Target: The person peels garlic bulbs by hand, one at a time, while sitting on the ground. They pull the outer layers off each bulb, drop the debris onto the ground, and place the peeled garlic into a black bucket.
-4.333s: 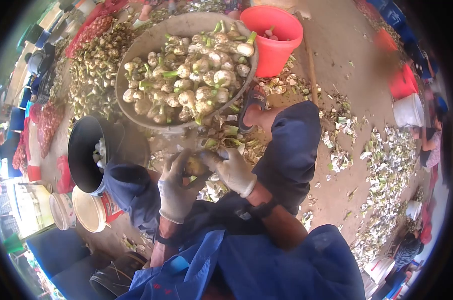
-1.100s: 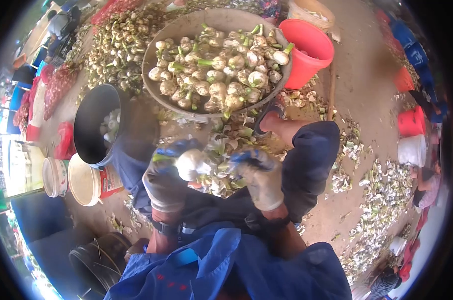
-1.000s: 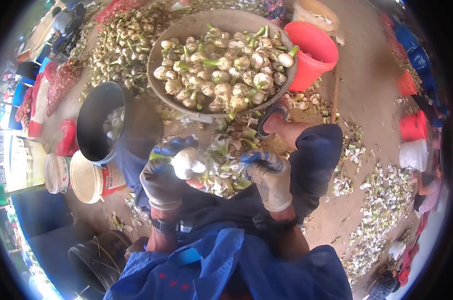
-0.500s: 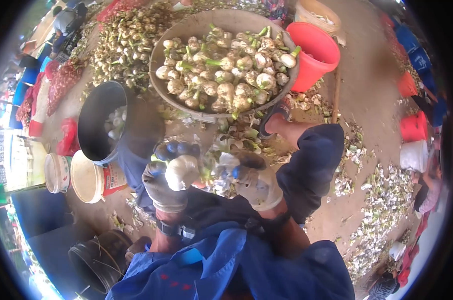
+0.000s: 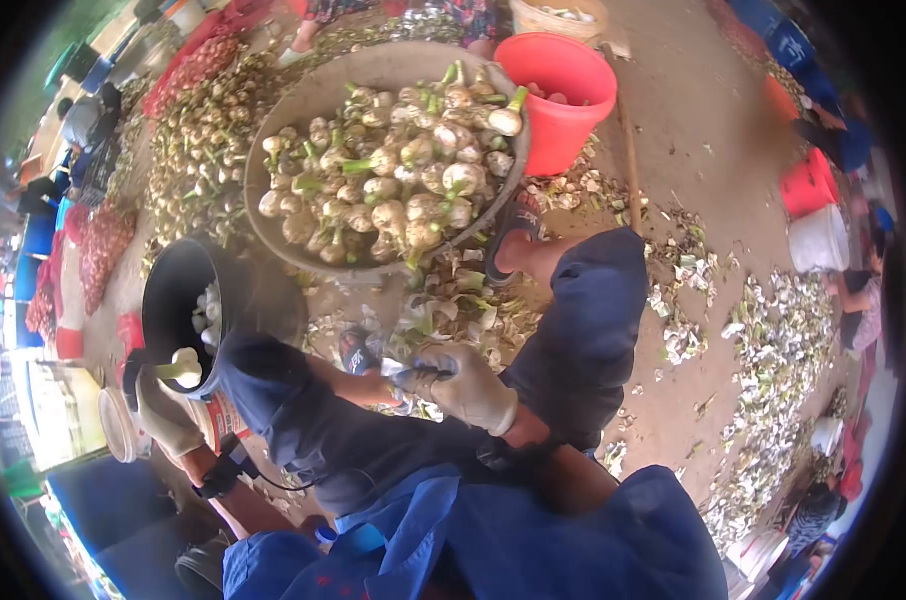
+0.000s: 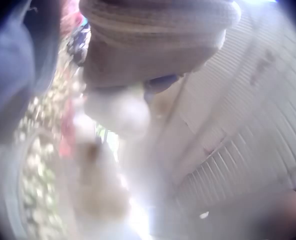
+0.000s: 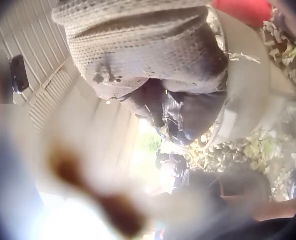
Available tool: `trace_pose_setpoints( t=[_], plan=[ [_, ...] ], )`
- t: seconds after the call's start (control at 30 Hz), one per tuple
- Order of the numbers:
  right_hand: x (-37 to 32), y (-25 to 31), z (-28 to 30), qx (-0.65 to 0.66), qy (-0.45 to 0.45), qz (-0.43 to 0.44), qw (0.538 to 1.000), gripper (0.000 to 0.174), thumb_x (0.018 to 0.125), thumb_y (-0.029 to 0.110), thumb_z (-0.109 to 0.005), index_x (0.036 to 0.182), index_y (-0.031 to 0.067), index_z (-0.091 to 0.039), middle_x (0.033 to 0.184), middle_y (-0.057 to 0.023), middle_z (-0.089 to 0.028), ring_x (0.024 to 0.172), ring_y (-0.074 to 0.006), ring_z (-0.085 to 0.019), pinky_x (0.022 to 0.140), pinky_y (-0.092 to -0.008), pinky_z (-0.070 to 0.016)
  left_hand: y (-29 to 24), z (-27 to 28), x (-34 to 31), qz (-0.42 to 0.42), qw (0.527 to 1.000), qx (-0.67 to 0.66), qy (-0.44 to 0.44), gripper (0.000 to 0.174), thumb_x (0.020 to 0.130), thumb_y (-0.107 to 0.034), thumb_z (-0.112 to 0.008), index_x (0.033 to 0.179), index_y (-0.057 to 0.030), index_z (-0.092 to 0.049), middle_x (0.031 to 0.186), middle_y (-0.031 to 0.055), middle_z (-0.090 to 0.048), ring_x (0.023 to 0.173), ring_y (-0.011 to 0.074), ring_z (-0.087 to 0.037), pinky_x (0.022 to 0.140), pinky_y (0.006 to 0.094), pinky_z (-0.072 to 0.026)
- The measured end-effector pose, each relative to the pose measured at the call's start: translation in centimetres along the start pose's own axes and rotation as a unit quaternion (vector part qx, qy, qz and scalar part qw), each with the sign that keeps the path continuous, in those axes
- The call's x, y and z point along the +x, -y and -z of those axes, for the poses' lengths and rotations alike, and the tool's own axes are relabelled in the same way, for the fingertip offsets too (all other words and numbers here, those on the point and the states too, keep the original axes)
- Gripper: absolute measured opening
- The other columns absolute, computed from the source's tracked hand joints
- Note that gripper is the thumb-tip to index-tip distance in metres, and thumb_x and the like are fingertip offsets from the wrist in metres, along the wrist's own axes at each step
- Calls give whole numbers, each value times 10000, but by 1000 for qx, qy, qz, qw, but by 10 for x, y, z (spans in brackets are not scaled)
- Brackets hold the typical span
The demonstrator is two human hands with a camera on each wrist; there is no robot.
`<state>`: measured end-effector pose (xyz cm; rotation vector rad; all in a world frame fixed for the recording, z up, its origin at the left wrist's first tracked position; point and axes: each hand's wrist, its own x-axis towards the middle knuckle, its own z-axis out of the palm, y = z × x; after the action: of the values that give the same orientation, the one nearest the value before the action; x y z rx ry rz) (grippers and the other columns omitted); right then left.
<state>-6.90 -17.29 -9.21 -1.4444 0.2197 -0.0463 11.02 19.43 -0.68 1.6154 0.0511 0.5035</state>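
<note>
In the head view, a gloved left hand (image 5: 165, 412) grips a pale garlic bulb with a stem (image 5: 183, 368). The bulb is beside the lower rim of the black bucket (image 5: 151, 300), which has white bulbs inside. The same bulb (image 6: 130, 114) is blurred below the left glove in the left wrist view. Over the lap, the gloved right hand (image 5: 470, 388) has its fingers curled round a thin dark object (image 5: 425, 372), too unclear to name. In the right wrist view, dark, shiny material (image 7: 174, 112) shows among the curled fingers.
A wide round basin (image 5: 263, 215) heaped with untrimmed bulbs stands in front of the knees, beside a red bucket (image 5: 558, 115). Peelings (image 5: 473, 305) litter the ground between the feet. Lidded pails (image 5: 120, 425) stand left of the legs, and a stick (image 5: 628, 160) lies to the right.
The left hand has swung from over the lap out to the left, carrying the bulb to the black bucket. The right hand has shifted slightly left in view, while the whole head view has turned.
</note>
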Motion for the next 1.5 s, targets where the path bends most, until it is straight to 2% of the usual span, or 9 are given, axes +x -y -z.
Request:
trace_pose_setpoints(
  t=[0.1,0.17,0.23,0.5,0.97,1.13,1.23,1.43,1.5],
  plan=[
    [3,10,2,7,13,-50,999,212,890,158,-771,984,-30,-742,841,-179,-736,723,-176,-678,690,-347,-518,-4,-27,8,5,995,95,-12,289,979,-103,-566,1198,51,-673,1171,101,-688,1091,217,-647,916,346,-517],
    [7,8,5,-21,5,-70,997,255,882,192,-784,1007,-27,-746,857,-187,-742,739,-191,-694,703,-357,-529,-7,-81,-8,-181,915,310,183,318,907,-33,-629,1217,9,-683,1160,119,-696,1081,226,-656,926,331,-513],
    [10,7,9,-22,1,-60,998,266,878,200,-785,1014,-25,-747,872,-192,-744,761,-219,-710,716,-364,-536,-19,-153,-41,-131,923,234,275,311,897,-44,-661,1204,-3,-696,1144,136,-683,979,235,-685,856,374,-559],
    [3,9,31,-66,-35,-60,995,286,869,207,-769,1049,-14,-744,933,-213,-744,849,-361,-728,773,-390,-550,52,-316,-73,-416,547,508,519,562,754,54,-622,1262,-178,-688,1386,147,-579,1261,374,-542,1017,551,-465],
    [-18,-8,43,-14,-48,-28,998,269,907,237,-759,989,-18,-735,869,-187,-729,764,-240,-682,746,-374,-528,54,-306,-73,-378,637,504,445,504,715,-82,-747,1207,-171,-688,1033,174,-639,982,360,-642,911,501,-504],
    [-10,-7,51,9,-115,-52,992,260,926,207,-756,1071,-3,-707,929,-160,-735,771,-210,-676,757,-354,-535,29,-228,-73,171,860,79,474,300,942,-184,-635,1160,21,-658,1009,122,-697,903,200,-678,816,324,-545],
    [8,-27,34,77,-136,23,987,249,923,204,-757,1068,6,-711,928,-149,-739,785,-203,-687,772,-351,-539,-6,-192,-114,85,856,7,509,333,949,-204,-635,1164,51,-631,1013,104,-709,866,156,-680,782,279,-549],
    [12,12,23,-8,-51,62,997,256,917,198,-760,1105,26,-728,932,-170,-743,847,-229,-731,759,-358,-539,-6,-159,-190,350,829,-31,435,640,791,-112,-834,1349,42,-561,1198,127,-697,1056,199,-695,856,332,-568],
    [10,6,25,-16,-59,8,998,252,905,187,-765,1083,11,-729,907,-183,-740,838,-273,-731,748,-378,-538,-1,-156,-203,232,863,47,446,708,776,-164,-868,1360,64,-540,1185,152,-703,1009,230,-714,853,329,-574]
  ],
)
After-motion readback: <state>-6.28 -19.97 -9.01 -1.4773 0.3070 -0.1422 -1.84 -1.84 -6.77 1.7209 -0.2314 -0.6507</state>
